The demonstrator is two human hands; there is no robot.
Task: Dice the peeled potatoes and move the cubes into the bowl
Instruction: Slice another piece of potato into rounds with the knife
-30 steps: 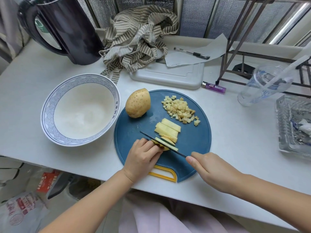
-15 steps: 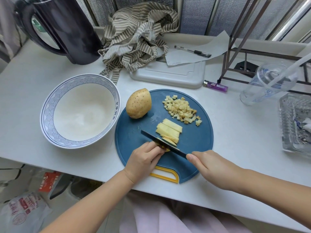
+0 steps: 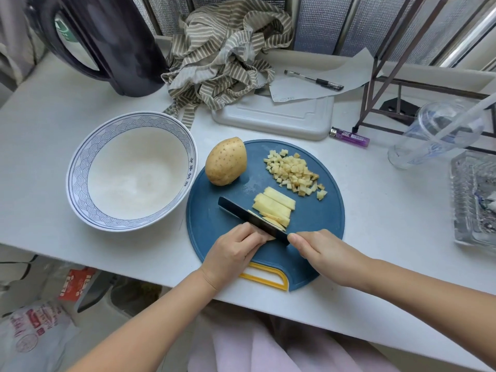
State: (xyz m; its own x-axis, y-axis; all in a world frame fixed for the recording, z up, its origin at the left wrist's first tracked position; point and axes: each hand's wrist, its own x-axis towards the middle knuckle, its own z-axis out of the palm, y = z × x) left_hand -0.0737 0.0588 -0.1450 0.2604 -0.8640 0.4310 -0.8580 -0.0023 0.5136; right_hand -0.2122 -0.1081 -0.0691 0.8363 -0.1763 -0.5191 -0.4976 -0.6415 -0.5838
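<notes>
On the round blue cutting board [image 3: 316, 218] lie a whole unpeeled potato [image 3: 226, 161], a heap of small potato cubes [image 3: 294, 173] and a row of potato strips [image 3: 275, 206]. My right hand [image 3: 319, 251] grips the handle of a black knife [image 3: 251, 220], whose blade lies tilted across the near end of the strips. My left hand [image 3: 233, 251] holds a potato piece, mostly hidden, against the blade's near side. The white bowl with a blue patterned rim [image 3: 80, 167] stands empty to the left of the board.
A dark kettle [image 3: 107, 41] and a striped cloth [image 3: 225, 55] sit at the back. A white board [image 3: 273, 119], paper with a pen [image 3: 314, 80], a purple lighter [image 3: 349, 138], a plastic cup [image 3: 440, 132], a metal rack [image 3: 418, 84] and a glass tray [image 3: 475, 200] crowd the right.
The knife blade has tipped over, showing its flat side, and slid left across the near strips. My hands have come closer together at the board's near edge.
</notes>
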